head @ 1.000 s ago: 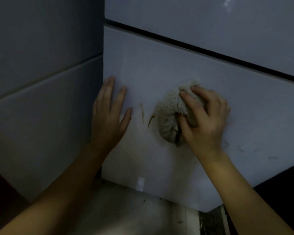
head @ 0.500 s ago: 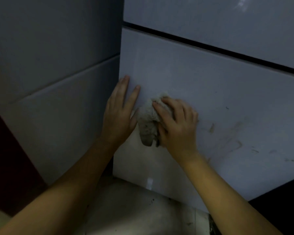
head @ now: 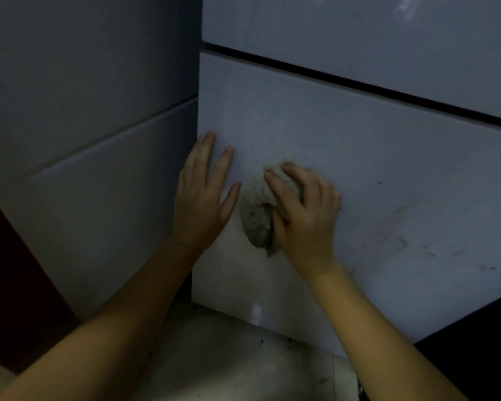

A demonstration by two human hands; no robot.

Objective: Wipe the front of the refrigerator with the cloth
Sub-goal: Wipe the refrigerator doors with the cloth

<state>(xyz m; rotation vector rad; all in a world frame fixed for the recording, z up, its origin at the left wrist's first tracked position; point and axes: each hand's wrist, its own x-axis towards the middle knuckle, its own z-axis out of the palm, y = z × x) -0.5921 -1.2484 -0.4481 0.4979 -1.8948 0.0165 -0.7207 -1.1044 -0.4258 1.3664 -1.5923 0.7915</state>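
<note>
The white refrigerator front [head: 388, 157] fills the upper right, with a dark gap between its upper and lower doors. A bunched grey-beige cloth [head: 256, 209] lies against the lower door near its left edge. My right hand [head: 304, 215] grips the cloth, fingers curled over it, and presses it on the door. My left hand [head: 203, 195] rests flat on the door's left edge, fingers straight and spread, just left of the cloth. Dark smudges [head: 396, 241] mark the door to the right of my right hand.
The refrigerator's grey side panel [head: 93, 140] runs along the left. Pale floor tiles [head: 229, 357] with specks of dirt lie below the door. A dark area [head: 480, 342] sits at the lower right and a dark reddish surface [head: 12, 299] at the lower left.
My right hand slid the cloth left across the lower door, over the brown streaks, up beside my left hand. The streaks no longer show. The left hand stayed on the door edge.
</note>
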